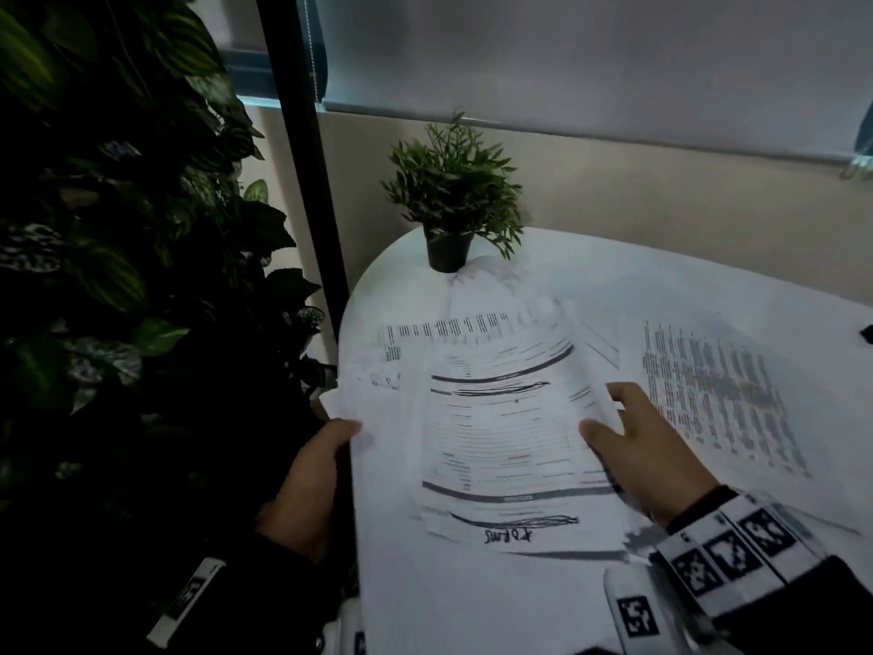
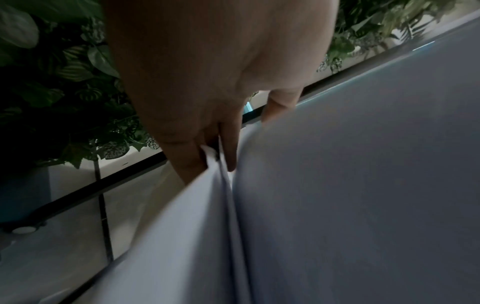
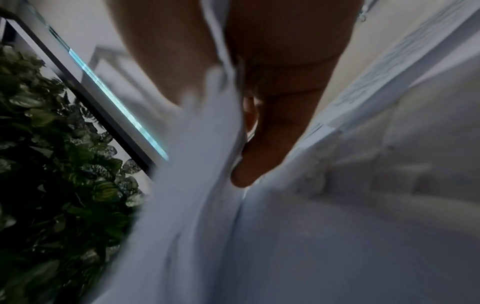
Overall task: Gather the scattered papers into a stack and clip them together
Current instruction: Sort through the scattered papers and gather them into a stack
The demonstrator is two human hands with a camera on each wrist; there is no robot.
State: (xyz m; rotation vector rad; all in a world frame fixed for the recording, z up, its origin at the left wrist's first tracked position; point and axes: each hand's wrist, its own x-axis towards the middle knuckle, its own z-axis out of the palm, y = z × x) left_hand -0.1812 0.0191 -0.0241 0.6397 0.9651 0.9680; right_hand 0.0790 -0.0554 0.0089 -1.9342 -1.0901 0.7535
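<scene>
Left hand pinches the papers at their left edge, right hand w/ thumb on top grips the right edge; thin, floppy sheets, prob slide apart, so hold by both edges

papers sit between both hands, another sheet right of the right hand, potted plant behind.

Printed papers loosely stacked, lifted; one sheet flat beside.
</scene>
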